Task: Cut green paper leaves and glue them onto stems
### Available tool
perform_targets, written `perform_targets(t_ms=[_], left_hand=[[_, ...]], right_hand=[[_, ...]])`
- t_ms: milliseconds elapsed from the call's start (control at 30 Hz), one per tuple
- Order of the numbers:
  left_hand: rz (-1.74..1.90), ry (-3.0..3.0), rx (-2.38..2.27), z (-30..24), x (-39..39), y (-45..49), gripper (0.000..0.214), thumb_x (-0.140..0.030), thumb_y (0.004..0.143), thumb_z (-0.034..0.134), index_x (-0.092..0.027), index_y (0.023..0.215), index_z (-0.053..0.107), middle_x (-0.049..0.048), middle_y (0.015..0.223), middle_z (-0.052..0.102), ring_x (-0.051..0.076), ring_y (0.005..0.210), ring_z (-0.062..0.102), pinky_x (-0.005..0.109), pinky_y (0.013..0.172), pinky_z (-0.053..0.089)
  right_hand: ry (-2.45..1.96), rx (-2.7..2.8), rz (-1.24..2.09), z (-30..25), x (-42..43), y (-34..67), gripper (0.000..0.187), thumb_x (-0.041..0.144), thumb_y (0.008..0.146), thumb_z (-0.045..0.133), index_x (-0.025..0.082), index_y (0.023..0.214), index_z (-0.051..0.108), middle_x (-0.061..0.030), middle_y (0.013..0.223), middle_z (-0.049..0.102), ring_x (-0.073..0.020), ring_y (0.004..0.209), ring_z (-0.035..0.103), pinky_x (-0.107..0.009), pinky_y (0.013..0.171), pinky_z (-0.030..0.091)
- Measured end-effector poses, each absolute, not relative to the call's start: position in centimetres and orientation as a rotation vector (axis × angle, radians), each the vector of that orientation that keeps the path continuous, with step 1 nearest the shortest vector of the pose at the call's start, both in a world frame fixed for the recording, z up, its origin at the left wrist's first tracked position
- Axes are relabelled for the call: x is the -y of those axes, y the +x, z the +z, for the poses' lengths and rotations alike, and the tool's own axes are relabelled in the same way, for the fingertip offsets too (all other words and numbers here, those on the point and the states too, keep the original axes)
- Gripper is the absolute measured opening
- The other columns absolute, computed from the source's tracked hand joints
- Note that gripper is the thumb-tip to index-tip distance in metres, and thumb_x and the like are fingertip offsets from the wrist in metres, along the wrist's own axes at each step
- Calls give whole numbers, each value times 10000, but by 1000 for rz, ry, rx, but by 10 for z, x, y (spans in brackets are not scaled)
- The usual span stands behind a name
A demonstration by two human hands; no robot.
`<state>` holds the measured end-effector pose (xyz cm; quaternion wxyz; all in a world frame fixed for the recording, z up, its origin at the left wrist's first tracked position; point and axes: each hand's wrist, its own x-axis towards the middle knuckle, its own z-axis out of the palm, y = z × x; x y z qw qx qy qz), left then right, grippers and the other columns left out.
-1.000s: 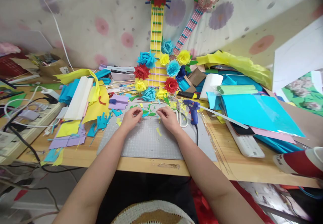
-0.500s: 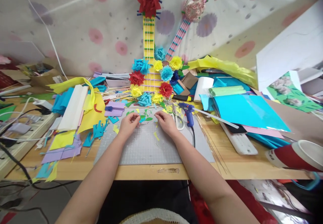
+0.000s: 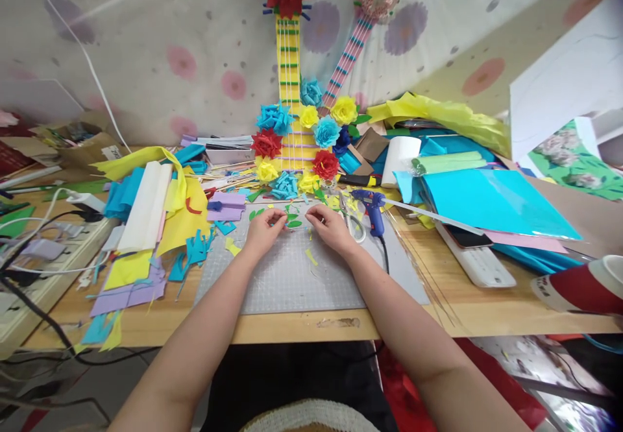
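Over the far part of a grey cutting mat [image 3: 287, 283], my left hand [image 3: 265, 231] is closed, thumb and fingertips pinched. Facing it across a small gap, my right hand [image 3: 331, 228] pinches as well. Whatever either pinch holds is too small to make out. Green paper leaves [image 3: 294, 223] lie between and just beyond the fingers. Right of my right hand are scissors [image 3: 357, 228] with pale handles and a blue hot glue gun [image 3: 374, 211] with a white glue stick in it.
A yellow paper guitar [image 3: 289, 62] with paper flowers stands behind the mat, a pink one [image 3: 348, 62] beside it. Crepe paper [image 3: 146, 205] and scraps crowd the left, near a power strip [image 3: 58, 270]. Blue sheets [image 3: 501, 202], a white phone [image 3: 479, 266] and a paper cup [image 3: 579, 286] occupy the right.
The view has shifted slightly, so the scene sits further right. Both hands stay pinched and close together. A blue scrap seen by my left fingertips before no longer shows there.
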<state>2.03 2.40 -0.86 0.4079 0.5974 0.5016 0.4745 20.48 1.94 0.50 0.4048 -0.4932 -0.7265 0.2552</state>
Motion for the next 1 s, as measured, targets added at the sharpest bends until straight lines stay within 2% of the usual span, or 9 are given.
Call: perform_targets(t_ms=[333,433,567,667,767,900,1000], left_hand=[[1184,1210,-1164,3,-18,24,285,-374,591,712,-145,739,628,12,619,644,168,551,643,275,513,520],[1168,1121,-1150,7,-17,24,305,-372,567,729,-142,740,630,12,625,649,178,577,655,279,523,529],[1155,1018,-1124,11,-14,25,326,-343,554,744,-125,766,627,28,640,656,188,610,664,288,547,536],[1129,970,-1113,13,-13,25,329,-336,548,747,-117,756,616,35,636,657,179,591,656,297,557,539],[1119,970,-1114,14,-12,25,320,-331,533,746,-123,730,603,24,614,650,155,542,633,288,536,533],[1116,1053,-1149,15,-12,24,297,-299,520,747,-125,711,600,2,578,625,143,515,615,270,494,519],[1106,1112,-1153,14,-12,24,283,-296,538,739,-128,717,598,-3,581,619,141,519,616,272,494,522]], right_hand=[[-1137,1849,617,4,-21,214,110,274,817,498,207,786,580,-24,804,598,-147,769,538,-277,702,398],[-1152,1750,730,4,-21,210,136,325,815,493,210,765,547,-6,723,579,-130,680,519,-265,636,391],[-1114,1385,1091,3,-22,197,250,466,782,489,220,754,454,33,610,551,-87,469,429,-228,467,340],[-1093,1270,1225,6,-20,194,298,503,730,537,216,760,461,39,589,548,-73,429,399,-212,416,292],[-1103,1395,1172,9,-20,201,263,454,714,581,197,726,527,44,573,511,-69,467,395,-216,460,311],[-1125,1642,1040,11,-23,216,208,383,710,608,176,691,595,10,662,564,-97,602,471,-243,585,366],[-1145,1723,1012,12,-24,220,198,369,716,601,173,692,605,-2,673,582,-115,628,489,-260,612,374]])
